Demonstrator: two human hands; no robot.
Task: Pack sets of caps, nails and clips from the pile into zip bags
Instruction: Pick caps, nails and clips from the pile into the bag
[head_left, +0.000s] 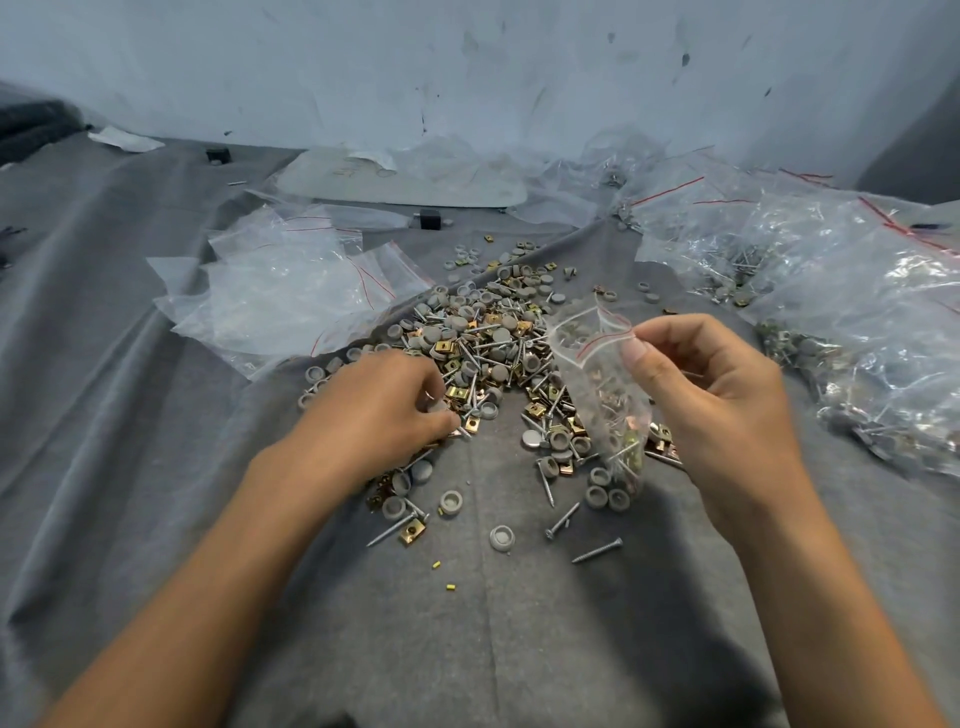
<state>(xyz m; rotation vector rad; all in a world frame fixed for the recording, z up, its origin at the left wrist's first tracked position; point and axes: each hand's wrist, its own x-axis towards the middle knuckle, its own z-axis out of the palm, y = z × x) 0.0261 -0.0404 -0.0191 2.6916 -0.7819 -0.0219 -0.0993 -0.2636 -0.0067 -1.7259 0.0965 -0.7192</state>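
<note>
Plastic empty bags (280, 291) lie limp at left. Over the pile (493, 338) the left hand (384, 410) curls its grip; contents I cannot tell. Beside it, the right hand (711, 395) pinches the zip bag (602, 395) at its mouth. It is probably flimsy and bottom-heavy, so best held there.

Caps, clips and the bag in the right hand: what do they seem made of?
Caps: matt grey, moulded hollow cups, probably plastic. Clips: shiny gold-toned folded squares with a hole, likely plated sheet metal. Zip bag, pinched by the right hand: thin clear crinkly plastic film with a red line at the seal.
</note>
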